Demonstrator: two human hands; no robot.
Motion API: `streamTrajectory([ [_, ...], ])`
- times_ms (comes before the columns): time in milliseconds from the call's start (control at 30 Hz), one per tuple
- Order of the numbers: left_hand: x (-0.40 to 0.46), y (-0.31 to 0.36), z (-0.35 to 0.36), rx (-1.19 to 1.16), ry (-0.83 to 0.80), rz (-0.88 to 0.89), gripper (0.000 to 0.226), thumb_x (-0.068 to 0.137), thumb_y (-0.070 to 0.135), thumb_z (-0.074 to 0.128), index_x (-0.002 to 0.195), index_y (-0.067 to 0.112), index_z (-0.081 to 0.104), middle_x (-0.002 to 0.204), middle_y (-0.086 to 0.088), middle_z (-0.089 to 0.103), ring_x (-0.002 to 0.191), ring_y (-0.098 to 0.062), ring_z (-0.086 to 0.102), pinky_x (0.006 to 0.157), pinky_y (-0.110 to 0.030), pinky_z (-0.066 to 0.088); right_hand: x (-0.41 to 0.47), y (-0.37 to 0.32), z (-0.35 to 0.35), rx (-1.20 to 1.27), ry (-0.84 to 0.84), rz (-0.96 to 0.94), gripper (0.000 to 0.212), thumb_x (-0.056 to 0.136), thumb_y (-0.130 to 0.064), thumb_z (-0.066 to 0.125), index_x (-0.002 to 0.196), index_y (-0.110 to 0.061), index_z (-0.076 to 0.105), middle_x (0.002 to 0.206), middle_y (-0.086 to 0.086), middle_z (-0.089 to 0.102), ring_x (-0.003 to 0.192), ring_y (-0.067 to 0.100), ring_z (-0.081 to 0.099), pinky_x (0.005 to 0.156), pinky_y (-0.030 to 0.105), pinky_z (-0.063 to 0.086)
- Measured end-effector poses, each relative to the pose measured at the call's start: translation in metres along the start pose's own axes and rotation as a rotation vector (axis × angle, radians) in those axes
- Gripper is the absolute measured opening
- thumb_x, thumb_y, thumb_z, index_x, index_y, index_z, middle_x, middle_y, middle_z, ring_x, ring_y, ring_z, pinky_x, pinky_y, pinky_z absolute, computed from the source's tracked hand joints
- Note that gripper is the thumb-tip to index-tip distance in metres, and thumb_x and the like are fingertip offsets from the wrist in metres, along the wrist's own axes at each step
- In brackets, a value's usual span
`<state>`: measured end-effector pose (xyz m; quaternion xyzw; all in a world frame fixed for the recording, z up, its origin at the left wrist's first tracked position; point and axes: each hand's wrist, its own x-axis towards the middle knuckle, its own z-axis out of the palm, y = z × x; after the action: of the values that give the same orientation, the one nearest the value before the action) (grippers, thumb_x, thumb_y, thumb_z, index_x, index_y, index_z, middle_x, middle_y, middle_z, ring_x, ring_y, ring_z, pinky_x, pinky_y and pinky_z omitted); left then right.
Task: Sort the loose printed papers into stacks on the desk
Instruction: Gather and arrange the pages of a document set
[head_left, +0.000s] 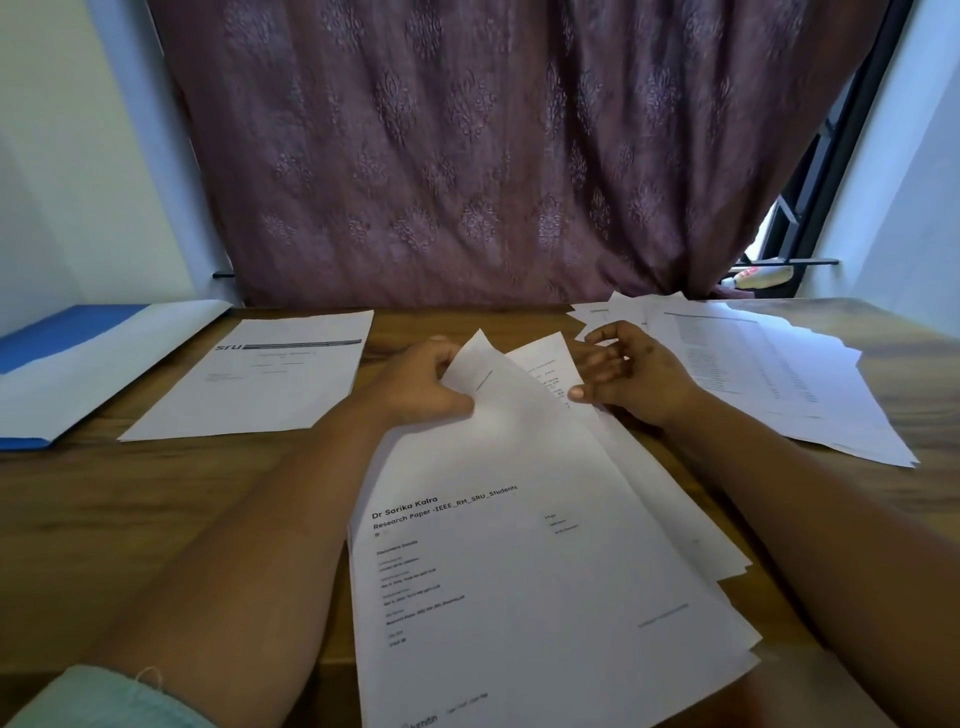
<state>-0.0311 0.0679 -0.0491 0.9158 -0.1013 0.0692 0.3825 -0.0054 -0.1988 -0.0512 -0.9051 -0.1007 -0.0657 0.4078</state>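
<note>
A loose bundle of printed white sheets (524, 545) lies in front of me on the wooden desk (156, 499), its top page headed with bold black text. My left hand (421, 384) grips the far left corner of the top sheets and lifts it, so the corner curls upward. My right hand (628, 371) hovers over the bundle's far right corner with fingers loosely spread, the thumb touching the paper edge. A neat stack with a printed letterhead (260, 374) lies to the left. A fanned, untidy pile of printed pages (763, 374) lies to the right.
A blue and white folder (78, 358) lies at the desk's far left edge. A maroon patterned curtain (467, 156) hangs behind the desk. A window frame with a white object on its sill (763, 278) shows at the back right.
</note>
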Motion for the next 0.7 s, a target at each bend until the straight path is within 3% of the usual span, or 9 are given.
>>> streamTrajectory([
  [67, 0.002, 0.001, 0.0, -0.004, 0.0, -0.02, 0.053, 0.066, 0.018, 0.084, 0.115, 0.027, 0.065, 0.11, 0.015, 0.064, 0.099, -0.007, 0.065, 0.08, -0.025, 0.052, -0.002, -0.004, -0.001, -0.062, 0.024, -0.034, 0.057, 0.074, -0.034, 0.083, 0.12, -0.024, 0.051, 0.106, -0.01, 0.057, 0.093, 0.015, 0.056, 0.084, 0.021, 0.046],
  [200, 0.001, 0.002, 0.001, -0.001, 0.001, -0.042, 0.057, 0.067, 0.019, 0.087, 0.117, 0.028, 0.061, 0.105, 0.014, 0.065, 0.093, -0.005, 0.063, 0.074, -0.023, 0.049, -0.006, -0.004, 0.0, 0.058, -0.028, -0.049, 0.026, 0.074, -0.03, 0.083, 0.09, -0.02, 0.064, 0.093, -0.01, 0.069, 0.081, 0.015, 0.067, 0.06, 0.008, 0.045],
  [367, 0.003, 0.0, 0.002, -0.033, 0.001, -0.045, 0.058, 0.068, 0.016, 0.087, 0.12, 0.025, 0.063, 0.111, 0.011, 0.065, 0.098, -0.009, 0.063, 0.078, -0.024, 0.05, -0.004, -0.001, 0.001, 0.158, -0.086, -0.013, 0.022, 0.077, -0.025, 0.08, 0.086, -0.008, 0.069, 0.086, 0.001, 0.075, 0.079, 0.021, 0.071, 0.074, 0.024, 0.055],
  [467, 0.004, -0.001, 0.0, -0.034, 0.013, -0.033, 0.047, 0.067, 0.013, 0.086, 0.106, 0.03, 0.066, 0.102, 0.015, 0.068, 0.092, -0.003, 0.065, 0.081, -0.025, 0.053, -0.009, -0.003, -0.003, 0.299, -0.173, 0.002, 0.019, 0.083, -0.026, 0.074, 0.091, -0.009, 0.072, 0.086, 0.0, 0.075, 0.077, 0.018, 0.072, 0.071, 0.023, 0.056],
  [533, 0.003, -0.001, -0.001, -0.046, 0.031, -0.018, 0.034, 0.068, 0.005, 0.083, 0.086, 0.028, 0.067, 0.081, 0.02, 0.067, 0.074, 0.005, 0.063, 0.067, -0.016, 0.051, -0.01, -0.005, -0.005, 0.419, -0.211, 0.027, 0.03, 0.093, -0.036, 0.06, 0.097, -0.009, 0.072, 0.089, 0.003, 0.075, 0.078, 0.019, 0.071, 0.073, 0.024, 0.057],
  [600, 0.004, -0.003, -0.003, -0.083, 0.036, 0.021, 0.035, 0.067, -0.007, 0.077, 0.07, 0.022, 0.059, 0.061, 0.019, 0.057, 0.059, 0.002, 0.052, 0.054, -0.016, 0.043, -0.005, -0.004, -0.005, 0.495, -0.105, 0.119, 0.041, 0.098, -0.042, 0.048, 0.095, -0.008, 0.071, 0.087, 0.008, 0.075, 0.078, 0.022, 0.071, 0.075, 0.027, 0.057],
  [700, 0.004, -0.003, -0.007, -0.115, -0.018, 0.068, 0.039, 0.067, -0.014, 0.071, 0.071, 0.02, 0.052, 0.067, 0.013, 0.05, 0.058, 0.002, 0.044, 0.055, -0.019, 0.038, 0.011, 0.011, -0.002, 0.073, 0.046, 0.141, 0.03, 0.095, -0.042, 0.056, 0.088, -0.016, 0.069, 0.089, 0.002, 0.071, 0.086, 0.026, 0.067, 0.087, 0.031, 0.054],
])
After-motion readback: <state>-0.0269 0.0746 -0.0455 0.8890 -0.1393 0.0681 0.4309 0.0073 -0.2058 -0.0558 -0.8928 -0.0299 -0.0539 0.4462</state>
